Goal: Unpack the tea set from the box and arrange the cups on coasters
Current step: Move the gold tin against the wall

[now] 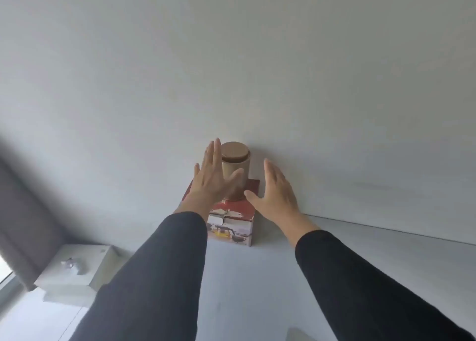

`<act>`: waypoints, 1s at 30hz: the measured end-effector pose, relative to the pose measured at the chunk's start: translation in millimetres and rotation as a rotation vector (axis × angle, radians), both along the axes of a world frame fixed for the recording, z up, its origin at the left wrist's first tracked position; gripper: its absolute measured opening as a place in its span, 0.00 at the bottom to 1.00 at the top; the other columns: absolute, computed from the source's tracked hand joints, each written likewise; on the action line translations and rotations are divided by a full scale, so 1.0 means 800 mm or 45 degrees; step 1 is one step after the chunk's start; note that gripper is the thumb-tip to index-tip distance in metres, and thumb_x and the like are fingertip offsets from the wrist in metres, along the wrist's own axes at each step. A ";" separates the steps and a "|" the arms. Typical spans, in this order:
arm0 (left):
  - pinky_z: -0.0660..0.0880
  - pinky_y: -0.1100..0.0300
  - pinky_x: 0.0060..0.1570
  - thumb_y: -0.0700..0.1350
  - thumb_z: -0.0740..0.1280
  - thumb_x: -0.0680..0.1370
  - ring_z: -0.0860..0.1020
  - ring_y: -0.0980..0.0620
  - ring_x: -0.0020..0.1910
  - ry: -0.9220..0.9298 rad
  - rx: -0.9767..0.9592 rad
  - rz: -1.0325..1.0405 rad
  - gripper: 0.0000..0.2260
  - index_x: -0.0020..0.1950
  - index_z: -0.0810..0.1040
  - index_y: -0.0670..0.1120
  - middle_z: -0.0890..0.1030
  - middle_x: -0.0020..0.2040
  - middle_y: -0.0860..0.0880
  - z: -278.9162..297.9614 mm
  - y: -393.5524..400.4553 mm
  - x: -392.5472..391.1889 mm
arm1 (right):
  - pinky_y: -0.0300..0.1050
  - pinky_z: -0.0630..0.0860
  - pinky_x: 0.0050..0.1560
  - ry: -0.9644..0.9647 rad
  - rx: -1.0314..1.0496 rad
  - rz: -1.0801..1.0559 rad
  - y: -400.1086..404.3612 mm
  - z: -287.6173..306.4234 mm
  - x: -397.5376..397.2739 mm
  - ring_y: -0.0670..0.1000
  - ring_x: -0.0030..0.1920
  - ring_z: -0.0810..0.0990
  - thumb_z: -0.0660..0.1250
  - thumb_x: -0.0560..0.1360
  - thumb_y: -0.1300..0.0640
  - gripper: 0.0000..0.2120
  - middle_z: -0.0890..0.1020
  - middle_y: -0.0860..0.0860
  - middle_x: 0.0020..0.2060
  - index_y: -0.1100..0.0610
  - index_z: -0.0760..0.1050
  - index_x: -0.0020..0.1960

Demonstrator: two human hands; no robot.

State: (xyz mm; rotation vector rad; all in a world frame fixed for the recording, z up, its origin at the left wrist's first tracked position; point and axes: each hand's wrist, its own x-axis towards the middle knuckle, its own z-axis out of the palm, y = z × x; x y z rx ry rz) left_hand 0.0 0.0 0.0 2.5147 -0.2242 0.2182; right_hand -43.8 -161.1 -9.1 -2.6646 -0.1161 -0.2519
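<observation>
Where the pale table (257, 289) meets the white wall (231, 57), both hands' grips, left hand (211, 183) and right hand (275, 194), spread empty.

A single wide-angle view comes from the person's head, facing forward and tilted only a little downward, so a plain white wall (231, 57) fills the upper two thirds while the white tabletop (257, 289) shows only along the bottom, its far edge meeting the wall. The camera sits close behind both outstretched arms, whose dark sleeves (159, 276) run up from the bottom edge toward a printed box (231, 224) standing at that far edge near the middle. The wide lens bends the sides, where a grey curtain (23, 212) leans in at the left.
</observation>
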 end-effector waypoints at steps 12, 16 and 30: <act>0.65 0.64 0.56 0.54 0.73 0.72 0.71 0.48 0.68 0.244 -0.556 -0.034 0.46 0.79 0.45 0.48 0.72 0.69 0.47 -0.032 0.014 0.058 | 0.42 0.72 0.55 0.144 0.660 -0.199 0.063 -0.037 0.086 0.53 0.62 0.75 0.73 0.68 0.43 0.35 0.75 0.48 0.64 0.49 0.62 0.69; 0.69 0.65 0.51 0.52 0.74 0.71 0.74 0.55 0.56 0.150 -0.583 -0.053 0.35 0.73 0.63 0.48 0.76 0.63 0.51 -0.030 0.008 0.058 | 0.44 0.72 0.55 0.114 0.718 -0.213 0.063 -0.040 0.090 0.54 0.61 0.76 0.72 0.69 0.46 0.32 0.75 0.50 0.63 0.50 0.62 0.68; 0.70 0.64 0.54 0.56 0.76 0.64 0.74 0.57 0.56 0.173 -0.620 -0.275 0.37 0.70 0.66 0.51 0.77 0.56 0.55 -0.003 -0.208 -0.013 | 0.52 0.75 0.59 -0.061 0.674 -0.455 -0.151 -0.022 -0.005 0.52 0.60 0.76 0.70 0.67 0.42 0.36 0.74 0.47 0.62 0.49 0.61 0.70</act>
